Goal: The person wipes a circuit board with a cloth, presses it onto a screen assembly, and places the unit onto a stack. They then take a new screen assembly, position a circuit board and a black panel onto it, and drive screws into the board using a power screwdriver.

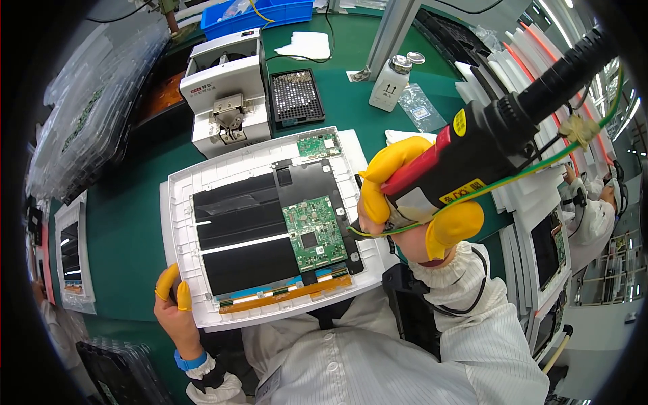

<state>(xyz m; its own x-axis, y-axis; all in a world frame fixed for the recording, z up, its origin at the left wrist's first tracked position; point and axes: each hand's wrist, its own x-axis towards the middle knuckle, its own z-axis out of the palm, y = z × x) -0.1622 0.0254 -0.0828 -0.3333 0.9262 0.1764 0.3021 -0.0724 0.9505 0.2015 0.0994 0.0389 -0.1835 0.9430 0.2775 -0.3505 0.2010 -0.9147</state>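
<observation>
A white plastic housing [182, 233] lies open-side up before me, with a black display panel [236, 236] inside. Green circuit boards [314, 233] sit at its right side and upper right corner, and an orange-brown strip [287, 295] runs along its near edge. My left hand [177, 314], yellow finger cots on its fingertips, grips the housing's near left corner. In my right hand [412, 216], also in yellow finger cots, is a black and red electric screwdriver [466, 155], tilted over the housing's right edge. The fingers hide its tip.
Behind the housing stand a white screw feeder [226, 101] and a black tray of small metal parts [297, 96]. A white pump bottle [391, 84] is near a metal post [390, 34]. Stacked white panels [499, 128] line the right; clear trays [101, 108] the left. Another person [590, 202] is far right.
</observation>
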